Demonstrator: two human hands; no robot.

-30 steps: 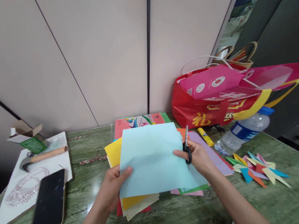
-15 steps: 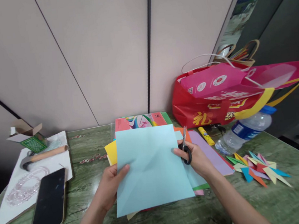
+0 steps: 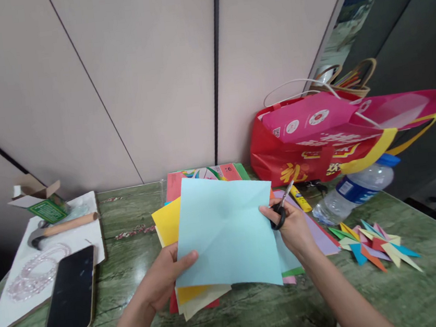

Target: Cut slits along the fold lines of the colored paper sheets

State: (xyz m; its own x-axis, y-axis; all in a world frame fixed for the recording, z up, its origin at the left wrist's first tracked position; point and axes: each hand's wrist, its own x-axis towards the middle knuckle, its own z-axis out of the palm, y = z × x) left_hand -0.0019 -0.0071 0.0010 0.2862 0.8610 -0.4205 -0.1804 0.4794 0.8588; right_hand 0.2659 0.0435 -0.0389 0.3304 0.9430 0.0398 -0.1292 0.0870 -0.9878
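A light blue paper sheet point(image 3: 225, 231) with faint creases is held up over a pile of coloured papers. My left hand point(image 3: 165, 274) grips its lower left edge, thumb on the front and fingers behind. At the right edge my right hand point(image 3: 290, 226) pinches the sheet and also holds black-handled scissors point(image 3: 278, 216), whose blades point up and to the right. Yellow paper point(image 3: 168, 222) and purple paper point(image 3: 323, 235) stick out from behind the sheet.
On the left are a phone point(image 3: 69, 301), a beaded strand point(image 3: 37, 272), a wooden-handled tool point(image 3: 69, 225) and a small box point(image 3: 50, 209). To the right stand a red bag point(image 3: 267, 152), a bottle point(image 3: 357, 189), a glue stick point(image 3: 301, 199) and folded paper stars point(image 3: 377, 245).
The blue sheet has shifted right and slightly up and turned a little, uncovering more yellow and cream paper. Both hands moved right with it, and the scissors tilt further right.
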